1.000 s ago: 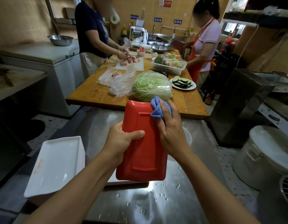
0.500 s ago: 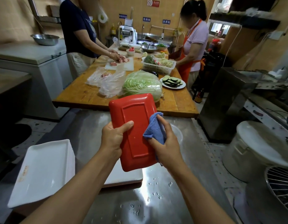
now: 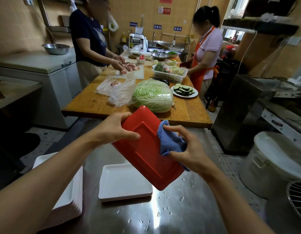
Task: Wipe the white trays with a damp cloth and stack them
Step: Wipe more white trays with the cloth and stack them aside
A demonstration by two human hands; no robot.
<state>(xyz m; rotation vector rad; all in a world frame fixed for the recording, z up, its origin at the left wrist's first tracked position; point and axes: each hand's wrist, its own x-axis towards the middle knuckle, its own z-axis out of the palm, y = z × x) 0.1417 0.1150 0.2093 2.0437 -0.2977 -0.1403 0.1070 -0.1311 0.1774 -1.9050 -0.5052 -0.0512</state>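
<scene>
I hold a tray [image 3: 146,157] with its red underside up, tilted above the steel counter [image 3: 180,208]. My left hand [image 3: 116,127] grips its upper left edge, thumb on the red back. My right hand [image 3: 188,149] grips a bunched blue cloth [image 3: 168,141] against the tray's right edge. Below the raised tray lies a short pile of white trays [image 3: 122,181]. A taller stack of white trays [image 3: 70,196] stands at the counter's left, partly hidden by my left forearm.
Water drops dot the steel counter near me. Beyond it is a wooden table [image 3: 95,103] with a cabbage [image 3: 153,97], plastic bags and food, and two people working. A white lidded bucket [image 3: 278,162] and a wire rack [image 3: 298,200] stand at right.
The tray has turned so its long axis runs diagonally, lower end to the right. My right hand with the cloth slid from the tray's top edge down along its right edge.
</scene>
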